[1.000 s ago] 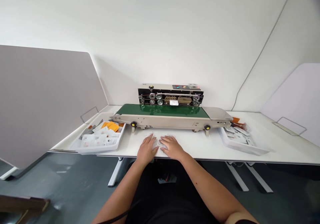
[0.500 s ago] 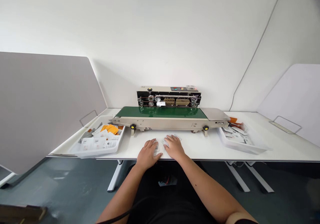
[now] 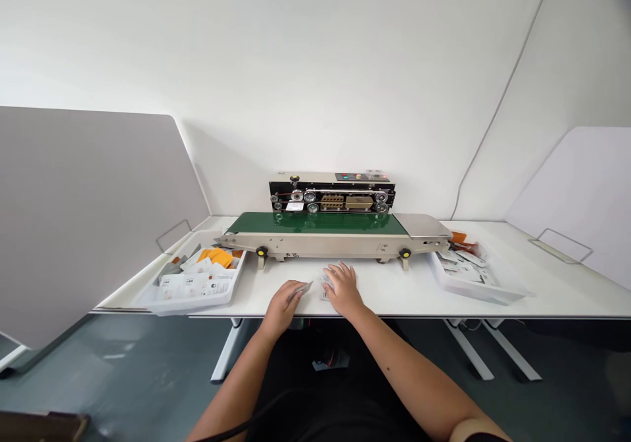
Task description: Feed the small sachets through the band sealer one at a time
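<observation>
White tabletop (image 3: 384, 287) bears packaging (image 3: 325, 295) the right hand (image 3: 344, 291) partly hides.

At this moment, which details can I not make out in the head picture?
Head view:
Right packet: partly covered by the right hand.
Left packet: partly covered by the left hand.
Control panel: any lettering is too small.
Brown object, bottom-left: cut off by picture edges.

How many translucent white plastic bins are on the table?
2: a left bin and a right bin, at opposite ends of the long green-belted metal machine.
</observation>
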A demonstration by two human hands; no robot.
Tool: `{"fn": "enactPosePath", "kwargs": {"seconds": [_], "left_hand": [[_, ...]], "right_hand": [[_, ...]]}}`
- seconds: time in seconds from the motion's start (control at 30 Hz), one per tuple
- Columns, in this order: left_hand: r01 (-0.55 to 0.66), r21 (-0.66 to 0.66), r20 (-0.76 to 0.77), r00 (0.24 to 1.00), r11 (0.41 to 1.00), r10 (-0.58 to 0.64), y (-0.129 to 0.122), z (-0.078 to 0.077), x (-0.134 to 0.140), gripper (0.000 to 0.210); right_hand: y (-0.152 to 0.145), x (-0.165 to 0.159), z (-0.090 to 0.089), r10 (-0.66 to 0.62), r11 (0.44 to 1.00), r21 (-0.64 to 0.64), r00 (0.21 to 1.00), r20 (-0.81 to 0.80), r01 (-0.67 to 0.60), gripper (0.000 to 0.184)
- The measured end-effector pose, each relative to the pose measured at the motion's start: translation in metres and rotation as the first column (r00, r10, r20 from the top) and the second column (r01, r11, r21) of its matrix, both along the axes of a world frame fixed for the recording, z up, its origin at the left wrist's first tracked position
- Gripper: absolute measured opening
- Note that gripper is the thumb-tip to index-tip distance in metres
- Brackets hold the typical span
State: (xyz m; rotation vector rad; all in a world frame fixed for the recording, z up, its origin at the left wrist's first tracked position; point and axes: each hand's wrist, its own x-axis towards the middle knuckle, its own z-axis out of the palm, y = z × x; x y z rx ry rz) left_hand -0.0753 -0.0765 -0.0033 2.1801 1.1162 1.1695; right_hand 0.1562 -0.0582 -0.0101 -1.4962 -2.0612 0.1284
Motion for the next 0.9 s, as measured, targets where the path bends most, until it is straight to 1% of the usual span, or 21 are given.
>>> {"fn": "enactPosePath", "kwargs": {"seconds": [0.1, 0.17, 0.23, 0.3, 0.33, 0.4, 0.47, 0.57, 0.67, 0.8, 0.9], "left_hand": [[-0.02, -0.045, 0.107, 0.994, 0.999, 0.025, 0.0, 0.003, -0.004, 0.033], [-0.026, -0.118, 0.156, 0.987, 0.993, 0.044, -0.001, 0.002, -0.006, 0.034], [-0.026, -0.208, 0.184, 0.981, 0.978, 0.065, -0.003, 0.001, -0.007, 0.034], [-0.038, -0.245, 0.215, 0.972, 0.969, 0.092, -0.004, 0.001, -0.007, 0.033], [-0.045, -0.237, 0.242, 0.965, 0.97, 0.103, -0.004, 0.002, -0.008, 0.031], [-0.036, -0.213, 0.31, 0.945, 0.976, 0.103, -0.002, 0.003, -0.009, 0.03], [0.023, -0.241, 0.365, 0.929, 0.97, 0.068, -0.001, 0.002, -0.01, 0.03], [0.15, -0.349, 0.423, 0.906, 0.925, 0.013, 0.002, -0.001, -0.011, 0.029], [0.236, -0.402, 0.489, 0.872, 0.884, -0.01, 0.002, -0.005, -0.009, 0.031], [0.25, -0.417, 0.521, 0.853, 0.874, 0.004, 0.0, -0.004, -0.007, 0.033], [0.239, -0.424, 0.519, 0.855, 0.874, 0.018, -0.002, -0.001, -0.007, 0.034]], "right_hand": [[-0.007, -0.008, 0.007, 0.111, 0.989, 0.103, 0.993, -0.029, -0.107, 0.05], [-0.011, -0.018, 0.011, 0.195, 0.973, 0.134, 0.98, -0.046, -0.188, 0.053], [-0.013, -0.03, 0.014, 0.262, 0.96, 0.118, 0.962, -0.075, -0.253, 0.047], [-0.013, -0.039, 0.017, 0.299, 0.954, 0.068, 0.945, -0.13, -0.293, 0.035], [-0.013, -0.041, 0.019, 0.309, 0.951, 0.039, 0.936, -0.169, -0.307, 0.031], [-0.012, -0.042, 0.021, 0.314, 0.944, -0.02, 0.914, -0.258, -0.33, 0.028], [-0.011, -0.037, 0.024, 0.307, 0.933, -0.076, 0.889, -0.34, -0.352, 0.028], [-0.01, -0.027, 0.027, 0.289, 0.919, -0.137, 0.867, -0.407, -0.371, 0.028], [-0.012, -0.019, 0.031, 0.293, 0.906, -0.164, 0.857, -0.424, -0.39, 0.027], [-0.015, -0.015, 0.032, 0.287, 0.891, -0.2, 0.848, -0.445, -0.407, 0.026], [-0.017, -0.015, 0.029, 0.287, 0.875, -0.22, 0.829, -0.479, -0.43, 0.026]]}}
